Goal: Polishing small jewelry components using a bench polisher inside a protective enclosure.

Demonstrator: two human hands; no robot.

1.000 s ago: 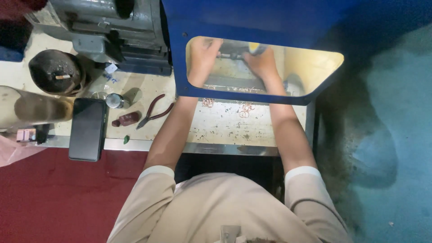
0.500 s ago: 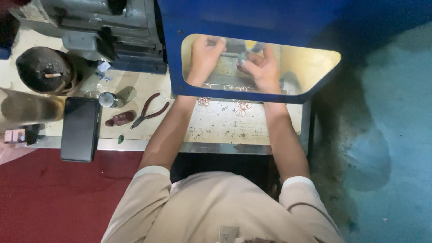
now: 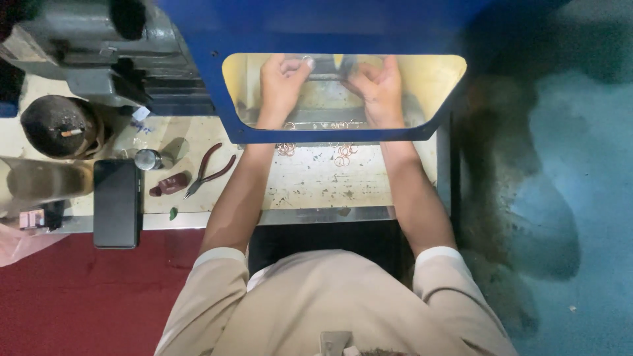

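Hands (image 3: 280, 82) (image 3: 377, 86) grip a small ring (image 3: 307, 61); orientation unclear.

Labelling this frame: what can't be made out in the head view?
- What the left hand and right hand hold behind the blue machine guard's window: too small, glare; each grip unclear.
- Small copper-coloured wire rings on the cream worktable: count too fine.
- Grey metal machine: cut off by the top edge.

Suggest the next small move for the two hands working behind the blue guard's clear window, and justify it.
Probably the left hand should draw back and pick up another of the small copper-coloured wire rings from the cream worktop. Both it and the right hand are up at the grey metal fixture, and loose rings lie near the wrists.
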